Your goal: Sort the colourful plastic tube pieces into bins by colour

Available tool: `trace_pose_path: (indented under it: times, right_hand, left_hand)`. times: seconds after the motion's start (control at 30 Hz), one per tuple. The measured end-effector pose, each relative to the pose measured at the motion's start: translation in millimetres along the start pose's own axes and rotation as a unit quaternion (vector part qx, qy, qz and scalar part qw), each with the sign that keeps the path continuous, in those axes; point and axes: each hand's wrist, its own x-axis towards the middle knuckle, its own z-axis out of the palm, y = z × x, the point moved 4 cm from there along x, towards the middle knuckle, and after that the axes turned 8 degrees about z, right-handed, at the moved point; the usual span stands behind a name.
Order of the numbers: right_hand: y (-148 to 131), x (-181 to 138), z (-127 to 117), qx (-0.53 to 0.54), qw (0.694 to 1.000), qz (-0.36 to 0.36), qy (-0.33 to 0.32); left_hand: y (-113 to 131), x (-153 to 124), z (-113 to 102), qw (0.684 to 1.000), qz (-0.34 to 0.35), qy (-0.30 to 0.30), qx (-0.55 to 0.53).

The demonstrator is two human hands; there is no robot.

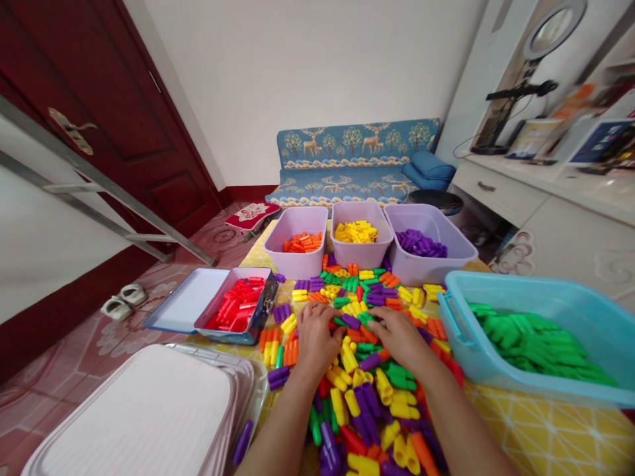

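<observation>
Both hands lie palm-down on the pile of plastic pegs (367,390) in the middle of the surface (546,430): I see my left hand (317,338) loosely curled and my right hand (399,337) flat, fingers reaching toward a green peg, though I cannot tell whether either pinches one. Beyond the pile stand three lilac tubs (362,254) of orange, yellow and purple pegs, with a red-filled tin (238,307) left and a blue bin (536,330) of green ones right.

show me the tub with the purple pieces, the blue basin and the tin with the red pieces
tub with purple pieces (459,248), head view, on its bare right rim
blue basin (546,291), head view, on its bare inner back wall
tin with red pieces (262,309), head view, on its right outer wall
</observation>
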Motion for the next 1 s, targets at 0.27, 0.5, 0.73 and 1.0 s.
trace_pose_path:
  times: [0.27,0.5,0.73,1.0]
  right_hand:
    - [-0.8,-11.4,-53.3,0.463,0.856,0.024,0.229]
    - [-1.0,-26.7,-76.6,0.661,0.660,-0.011,0.357]
    - [5.0,-25.1,-75.0,0.698,0.637,0.030,0.326]
    - [5.6,-20.2,-66.4,0.679,0.683,0.062,0.263]
  left_hand:
    - [-4.9,-0.9,1.2,0.999,-0.008,0.034,-0.040]
    - [-11.5,-1.8,2.9,0.995,-0.022,0.066,-0.070]
    - [-13.6,-3.0,2.0,0.989,-0.031,0.089,-0.110]
    - [-11.6,-2.3,0.8,0.988,-0.032,0.085,-0.123]
